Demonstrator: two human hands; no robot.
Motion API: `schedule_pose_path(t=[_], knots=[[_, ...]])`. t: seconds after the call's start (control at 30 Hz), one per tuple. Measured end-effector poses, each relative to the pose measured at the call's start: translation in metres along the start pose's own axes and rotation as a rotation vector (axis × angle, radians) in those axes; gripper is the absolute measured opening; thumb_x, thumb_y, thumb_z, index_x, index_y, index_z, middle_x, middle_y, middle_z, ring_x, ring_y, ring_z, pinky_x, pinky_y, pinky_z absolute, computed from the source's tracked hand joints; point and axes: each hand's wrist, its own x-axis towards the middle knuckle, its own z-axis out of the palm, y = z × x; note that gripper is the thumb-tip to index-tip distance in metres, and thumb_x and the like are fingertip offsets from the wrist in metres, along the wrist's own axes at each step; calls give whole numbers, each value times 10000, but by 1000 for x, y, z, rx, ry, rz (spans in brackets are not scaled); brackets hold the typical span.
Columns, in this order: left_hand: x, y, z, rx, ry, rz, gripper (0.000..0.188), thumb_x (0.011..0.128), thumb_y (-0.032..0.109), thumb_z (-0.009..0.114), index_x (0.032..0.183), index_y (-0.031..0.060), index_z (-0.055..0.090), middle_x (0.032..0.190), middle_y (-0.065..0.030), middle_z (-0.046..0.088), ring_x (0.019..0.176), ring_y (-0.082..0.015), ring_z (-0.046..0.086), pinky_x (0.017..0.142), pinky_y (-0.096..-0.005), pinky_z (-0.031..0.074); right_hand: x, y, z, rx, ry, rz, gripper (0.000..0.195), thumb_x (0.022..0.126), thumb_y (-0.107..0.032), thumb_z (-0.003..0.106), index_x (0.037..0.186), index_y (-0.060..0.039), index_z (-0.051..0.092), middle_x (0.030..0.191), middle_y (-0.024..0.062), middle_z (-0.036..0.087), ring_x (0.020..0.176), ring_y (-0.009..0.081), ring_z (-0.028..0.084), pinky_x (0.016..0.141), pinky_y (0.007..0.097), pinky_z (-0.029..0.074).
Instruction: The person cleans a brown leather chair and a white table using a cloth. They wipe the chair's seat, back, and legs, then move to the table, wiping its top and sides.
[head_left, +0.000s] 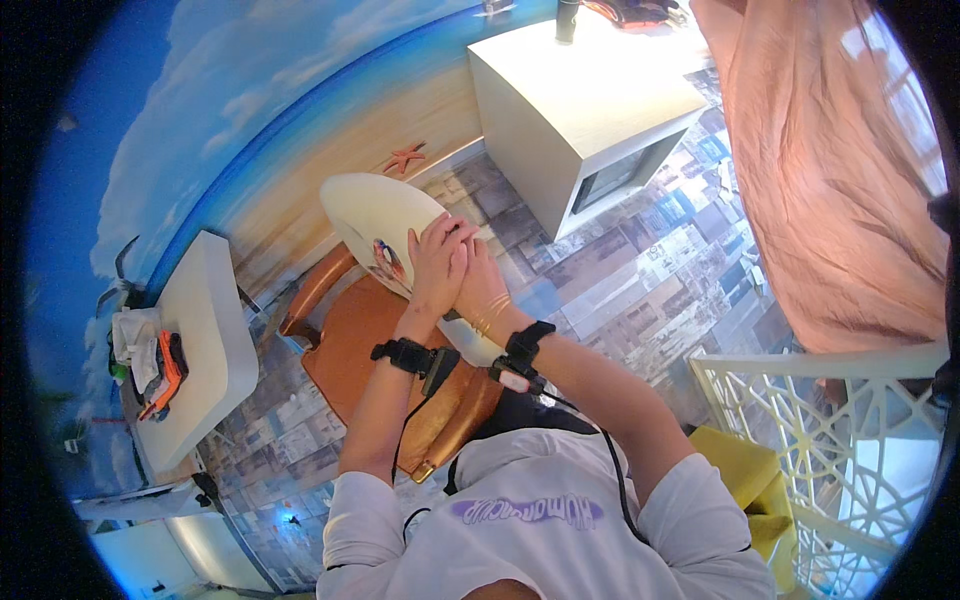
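Observation:
A pale cushion or pillow (382, 206) with a coloured printed picture on its side stands tilted on the seat of an orange-brown chair (360, 337) in front of me. My left hand (439, 259) and my right hand (480, 277) meet at the cushion's upper edge, their fingers overlapping. Which of the two hands belongs to which arm is partly hard to see where the fingers cross. Black straps with small devices and cables sit on both wrists, and thin gold bangles circle one wrist. Whether the fingers grip the cushion cannot be told.
A white box-shaped table (525, 120) bears a dark cylinder and some cloth. At left, a white tabletop (214, 300) carries folded clothes (161, 367). An orange-pink curtain (810, 187), a white lattice screen (832, 435) and a yellow-green chair (739, 472) stand to the right.

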Motion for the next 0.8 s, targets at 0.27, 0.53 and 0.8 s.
schedule_pose_path(t=[0.27,0.53,0.8], knots=[[66,-49,10,49,55,-67,349,919,328,329,1098,174,585,1222,-24,486,1247,-254,356,1015,-606,107,82,32,12,-4,-12,-101,513,787,-210,526,1227,31,419,1248,209,410,997,334,439,762,406,448],[143,-134,7,86,179,-173,353,923,341,334,1108,182,589,1251,-13,480,1250,-236,353,1024,-593,90,204,51,50,-13,-72,-182,521,766,-243,554,1207,16,453,1228,222,438,1074,361,447,861,418,442],[223,-227,-15,164,209,-324,312,904,287,375,1080,190,614,1230,-14,493,1228,-236,352,1024,-576,75,332,50,83,-79,-260,-248,562,820,-258,533,1291,8,381,1351,227,342,1113,353,437,876,410,439]])
